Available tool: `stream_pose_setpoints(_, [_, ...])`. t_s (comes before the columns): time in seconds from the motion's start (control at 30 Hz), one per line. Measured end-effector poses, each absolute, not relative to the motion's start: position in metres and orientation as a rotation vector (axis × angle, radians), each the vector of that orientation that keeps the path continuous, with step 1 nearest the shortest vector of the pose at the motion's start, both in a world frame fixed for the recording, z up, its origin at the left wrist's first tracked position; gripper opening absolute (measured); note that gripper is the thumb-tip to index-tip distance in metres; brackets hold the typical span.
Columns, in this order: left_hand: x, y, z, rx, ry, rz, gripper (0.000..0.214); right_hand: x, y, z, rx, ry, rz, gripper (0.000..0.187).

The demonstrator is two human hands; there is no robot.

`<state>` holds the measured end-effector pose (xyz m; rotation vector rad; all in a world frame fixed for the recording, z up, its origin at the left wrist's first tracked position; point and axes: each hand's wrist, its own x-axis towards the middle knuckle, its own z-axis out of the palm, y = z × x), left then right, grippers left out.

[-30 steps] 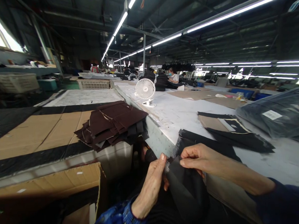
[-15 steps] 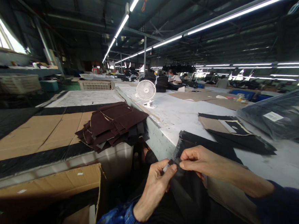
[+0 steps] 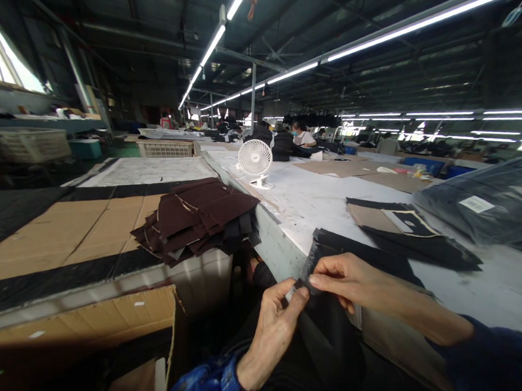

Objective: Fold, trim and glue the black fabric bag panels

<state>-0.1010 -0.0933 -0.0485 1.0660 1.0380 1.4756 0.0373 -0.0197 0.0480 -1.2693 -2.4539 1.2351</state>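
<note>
Dark fabric (image 3: 330,319) hangs over the near edge of the white table, its frayed edge drawn up between my hands. My left hand (image 3: 274,322) pinches that edge between thumb and fingers. Close beside it, my right hand (image 3: 345,279) also grips the fabric edge, thumb against the fingertips. A small greyish bit shows at the left fingertips, too small to make out. Behind my right hand, more black fabric (image 3: 367,253) lies on the table.
A stack of dark brown cut pieces (image 3: 200,214) rests left of a table divider (image 3: 275,242). A white fan (image 3: 255,159) stands ahead. Fabric pieces with a template (image 3: 410,223) and a plastic-wrapped bundle (image 3: 494,203) lie right. An open cardboard box (image 3: 90,314) is low left. A person (image 3: 303,136) sits far off.
My right fingers have shifted slightly left and down along the fabric edge. My left hand has barely moved, still pinching the cloth.
</note>
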Motion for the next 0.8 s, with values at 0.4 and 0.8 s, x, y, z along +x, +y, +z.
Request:
stream_pose_setpoints(0.4, [-0.105,-0.092,-0.051,1.209,0.951,1.459,0.043,0.033,-0.019,0.041,-1.336,-2.413,1.131,0.025])
stream_pose_setpoints(0.8, [-0.108,-0.092,-0.045,1.232,1.005,1.533,0.050,0.034,-0.011,0.027,-1.323,-2.267,1.134,0.020])
